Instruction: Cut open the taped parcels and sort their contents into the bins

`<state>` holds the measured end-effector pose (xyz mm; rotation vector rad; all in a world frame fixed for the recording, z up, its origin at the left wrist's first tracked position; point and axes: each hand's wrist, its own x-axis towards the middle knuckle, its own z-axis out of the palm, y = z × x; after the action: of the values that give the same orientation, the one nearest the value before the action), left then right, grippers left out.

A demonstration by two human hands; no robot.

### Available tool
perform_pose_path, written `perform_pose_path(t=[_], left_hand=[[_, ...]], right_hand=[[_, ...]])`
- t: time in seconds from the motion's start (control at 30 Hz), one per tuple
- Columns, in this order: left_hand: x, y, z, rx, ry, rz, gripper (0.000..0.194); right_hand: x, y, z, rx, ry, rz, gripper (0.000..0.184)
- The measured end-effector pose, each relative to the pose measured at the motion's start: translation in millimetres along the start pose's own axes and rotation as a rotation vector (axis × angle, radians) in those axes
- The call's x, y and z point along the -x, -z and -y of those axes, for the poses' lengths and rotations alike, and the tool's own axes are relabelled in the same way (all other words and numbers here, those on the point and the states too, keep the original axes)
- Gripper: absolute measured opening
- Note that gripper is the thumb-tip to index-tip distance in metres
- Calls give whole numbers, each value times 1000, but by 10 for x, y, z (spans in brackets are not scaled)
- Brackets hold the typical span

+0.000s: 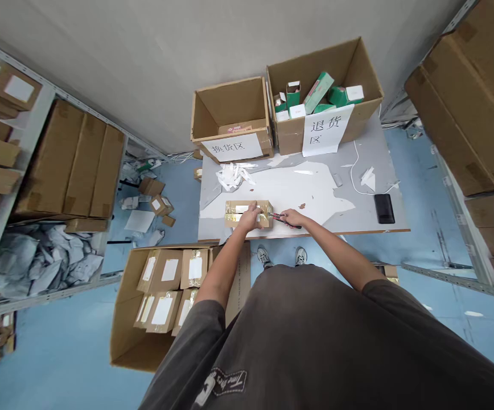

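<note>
A small cardboard box (235, 215), sealed with shiny tape, lies flat near the front edge of the table. My left hand (250, 217) rests on top of its right half, fingers spread over the lid, pressing it against the tabletop. In my right hand (292, 218) is a pair of scissors (278, 217) with dark and red handles. The blades point left and meet the right end of the box at the taped seam. Whether the tips have gone into the tape is too small to tell.
Behind stand two open cartons with paper signs, the left carton (232, 114) and the right carton (287, 136) holding green boxes. White paper scraps (232, 176) and a black phone (384, 209) lie on the table (213, 230). A large carton (121, 319) of parcels sits at lower left, between shelves.
</note>
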<state>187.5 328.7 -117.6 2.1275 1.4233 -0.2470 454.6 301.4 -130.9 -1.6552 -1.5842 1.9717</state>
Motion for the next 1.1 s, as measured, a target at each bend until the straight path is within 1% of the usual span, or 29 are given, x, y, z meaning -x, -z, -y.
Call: perform_pose_path(t=[0.13,0.27,0.37,0.47,0.57,0.63,0.7,0.73,0.77,0.87,0.9,0.93,1.0,1.1], left_hand=[[-21,-17,32,22,-16,-2,76],[-31,-24,50,5,-32,-16,75],[-36,-34,71,-6,-16,-26,73],[-38,-50,98,-16,-6,-29,75],[-31,-61,114,-20,-11,-34,79],[-19,-53,113,-14,-18,-38,84],[-2,-27,106,2,-33,-40,88],[5,-6,101,18,-37,-53,87],[11,19,96,34,-34,-79,81],[-2,117,86,29,-10,-168,51],[-20,153,82,-1,-2,-184,45],[-47,189,77,-39,-2,-187,43],[-124,257,59,-113,-24,-164,48],[-277,339,-7,-179,-51,-76,68]], right_hand=[[-26,18,29,-10,1,13,13],[-12,24,54,40,3,15,13],[34,-22,32,90,36,19,16],[84,-108,-7,119,61,15,17],[133,-162,-55,83,56,-1,16],[177,-154,-102,51,45,-13,15],[231,-123,-160,21,29,-55,13],[259,-106,-191,-2,26,-83,13],[287,-93,-221,-33,28,-112,14],[346,-104,-291,-175,65,-207,23],[354,-128,-305,-235,74,-251,27],[357,-161,-315,-294,75,-303,31],[345,-249,-328,-398,64,-413,40],[310,-397,-341,-474,67,-520,49]])
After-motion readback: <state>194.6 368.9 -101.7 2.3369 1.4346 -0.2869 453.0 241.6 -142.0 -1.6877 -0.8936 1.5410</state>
